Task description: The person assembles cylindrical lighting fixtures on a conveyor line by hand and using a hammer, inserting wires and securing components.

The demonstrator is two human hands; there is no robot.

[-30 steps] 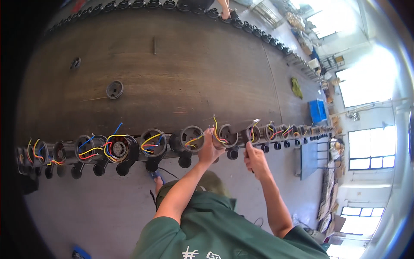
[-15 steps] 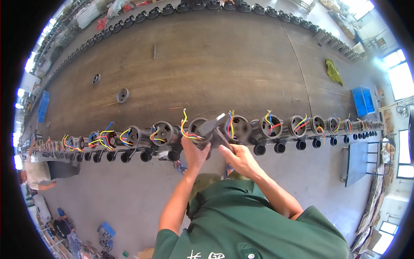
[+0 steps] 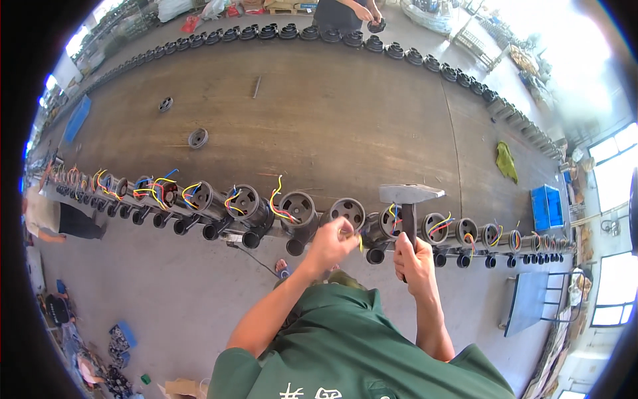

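Observation:
My right hand (image 3: 416,265) grips a hammer (image 3: 411,194) by its dark handle, the grey steel head raised above the row of housings. My left hand (image 3: 330,245) is pinched around the coloured wires (image 3: 361,242) of a dark cylindrical metal housing (image 3: 347,211); a short yellow piece shows past the fingers. To its left stands another housing (image 3: 298,207) with a slotted round end and yellow and red wires. On the right, partly behind the hammer, is a housing (image 3: 380,226) with blue and yellow wires.
Similar wired housings line the near edge of the long brown table (image 3: 319,106). Two loose round covers (image 3: 198,138) and a thin rod (image 3: 256,86) lie on it. A green cloth (image 3: 506,161) and blue crate (image 3: 547,207) are at right. Another person (image 3: 339,14) works across the table.
My right hand has lifted the hammer up and to the right, away from the housings. My left hand has moved right to the wires of another housing. The view has shifted.

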